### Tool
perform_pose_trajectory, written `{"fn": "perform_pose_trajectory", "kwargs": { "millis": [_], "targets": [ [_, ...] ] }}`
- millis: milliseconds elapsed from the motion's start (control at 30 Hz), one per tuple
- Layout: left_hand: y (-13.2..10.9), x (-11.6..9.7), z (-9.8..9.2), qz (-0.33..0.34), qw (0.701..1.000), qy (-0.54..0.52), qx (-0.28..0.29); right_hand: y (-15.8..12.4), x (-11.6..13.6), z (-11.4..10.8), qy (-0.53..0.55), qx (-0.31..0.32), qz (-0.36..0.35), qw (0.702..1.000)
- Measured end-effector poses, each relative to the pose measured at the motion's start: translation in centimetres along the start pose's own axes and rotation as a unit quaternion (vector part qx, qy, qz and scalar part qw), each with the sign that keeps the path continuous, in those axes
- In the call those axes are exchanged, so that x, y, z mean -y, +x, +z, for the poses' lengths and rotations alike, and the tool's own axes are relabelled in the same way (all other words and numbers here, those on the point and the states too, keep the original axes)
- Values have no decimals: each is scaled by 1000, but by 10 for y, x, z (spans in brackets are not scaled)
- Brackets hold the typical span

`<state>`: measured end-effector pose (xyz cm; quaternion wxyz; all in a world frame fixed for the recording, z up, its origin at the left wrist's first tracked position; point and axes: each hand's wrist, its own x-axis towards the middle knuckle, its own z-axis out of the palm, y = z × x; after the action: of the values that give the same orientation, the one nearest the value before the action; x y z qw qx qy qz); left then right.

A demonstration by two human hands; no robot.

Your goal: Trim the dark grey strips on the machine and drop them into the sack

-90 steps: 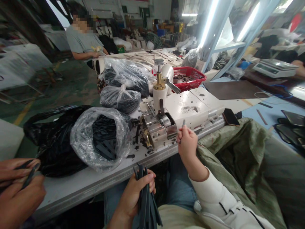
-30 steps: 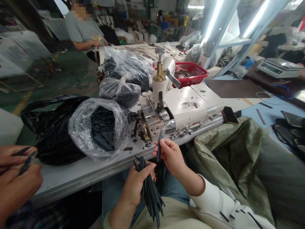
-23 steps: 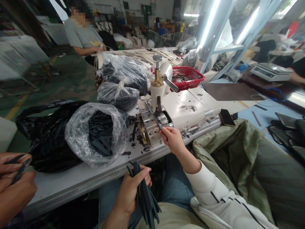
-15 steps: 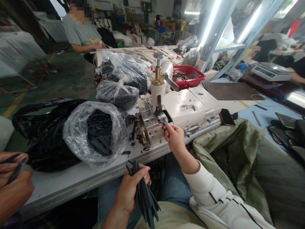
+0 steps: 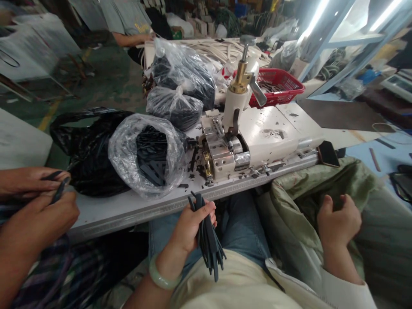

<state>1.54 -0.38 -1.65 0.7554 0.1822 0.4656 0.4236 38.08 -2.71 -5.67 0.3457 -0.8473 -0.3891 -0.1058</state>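
My left hand (image 5: 195,225), with a pale green bangle on the wrist, is shut on a bunch of long, dark, flat strips (image 5: 209,244) and rests above my lap. My right hand (image 5: 337,223) hangs loosely curled over a green woven sack (image 5: 299,201), with no strip visible in it. Ahead stands a white machine with steel rollers and a brass-topped post (image 5: 231,146), its front out of reach of both hands. Dark offcuts (image 5: 195,169) lie beside it. A co-worker's hands (image 5: 38,206) at the left hold dark strips.
A clear bag of black strips (image 5: 144,156) and a black plastic bag (image 5: 93,150) lie on the white table (image 5: 128,210). Tied bags (image 5: 180,81) and a red basket (image 5: 277,88) stand behind. A phone (image 5: 328,153) lies at the table's right.
My right hand has left the machine's front and dropped right, over the green sack, with no strip showing. My left hand still grips the bunch. The whole view has tilted and shifted.
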Motion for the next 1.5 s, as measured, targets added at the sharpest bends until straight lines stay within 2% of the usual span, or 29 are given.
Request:
{"fn": "perform_pose_trajectory", "kwargs": {
  "millis": [33,67,100,133,167,200,233,267,367,400,500,567,667,800,867,900,1033,1100,1167,1333,1400,1500],
  "targets": [
    [1,2,2,1,1000,5,1,-10,14,-7,43,44,3,998],
    [3,3,5,4,1000,9,2,-23,33,-13,106,124,19,986],
    [4,5,7,8,1000,15,3,-39,56,-18,198,257,39,945],
    [4,7,9,14,1000,25,1,-56,81,-22,293,396,56,868],
    [4,8,10,23,999,39,-4,-74,106,-25,354,522,60,774],
    [4,9,11,33,998,58,-12,-90,128,-26,387,609,46,691],
    [2,9,10,44,995,83,-22,-105,146,-26,401,655,22,640],
    [1,8,9,58,992,110,-33,-117,160,-25,403,677,-4,615],
    [-6,4,0,93,982,152,-67,-135,180,-17,411,673,-30,614],
    [-9,2,-4,96,983,141,-70,-137,181,-14,423,677,-12,602],
    [-13,-5,-15,82,993,69,-42,-132,180,-8,465,704,58,533],
    [-13,-8,-19,75,996,35,-14,-127,178,-8,481,709,87,508],
    [-12,-10,-19,76,997,13,3,-125,177,-11,485,719,98,488],
    [-10,-12,-11,90,996,13,-2,-126,174,-10,480,728,94,480],
    [-9,-12,-8,90,996,20,-12,-125,172,-7,484,736,114,459],
    [-9,-12,-7,87,996,22,-16,-124,171,-5,491,742,137,434],
    [-8,-13,-8,78,997,17,-16,-120,172,1,510,769,253,290],
    [-8,-12,-9,74,997,13,-12,-121,174,3,512,771,283,251],
    [-8,-11,-10,71,997,18,-12,-123,176,6,516,762,301,249],
    [-5,-10,-11,76,996,54,5,-123,180,12,510,729,326,319],
    [-5,-10,-11,73,995,67,13,-120,182,12,497,730,329,333],
    [-5,-11,-10,64,995,76,-5,-117,184,11,475,739,330,345]
  ]
}}
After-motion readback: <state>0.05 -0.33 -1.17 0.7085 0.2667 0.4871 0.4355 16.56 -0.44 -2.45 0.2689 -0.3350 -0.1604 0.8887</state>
